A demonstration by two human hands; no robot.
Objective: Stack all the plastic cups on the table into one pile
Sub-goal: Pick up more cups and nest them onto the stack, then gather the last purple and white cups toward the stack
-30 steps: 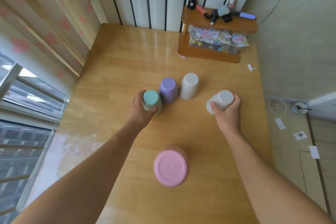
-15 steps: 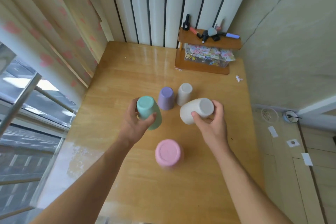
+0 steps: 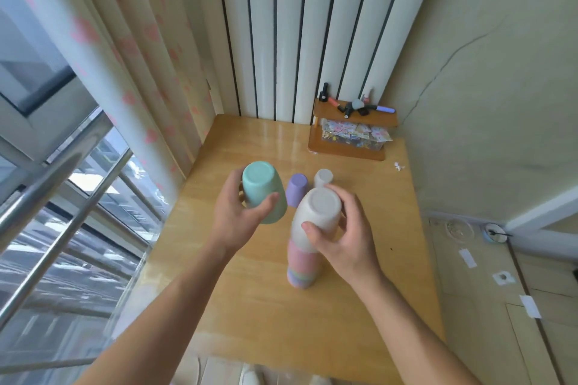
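The right hand (image 3: pixel 347 237) grips an upturned white cup (image 3: pixel 317 219) atop the pastel stack (image 3: pixel 302 266) on the tabletop (image 3: pixel 266 316). Left of the stack, the left hand (image 3: pixel 237 219) holds a raised green cup (image 3: pixel 262 191). Beyond the stack stand a purple cup (image 3: pixel 296 189) and another white cup (image 3: pixel 323 177).

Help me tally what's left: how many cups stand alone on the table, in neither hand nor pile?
2: a purple cup and a white cup, both upside down beyond the hands. Others may hide behind them.
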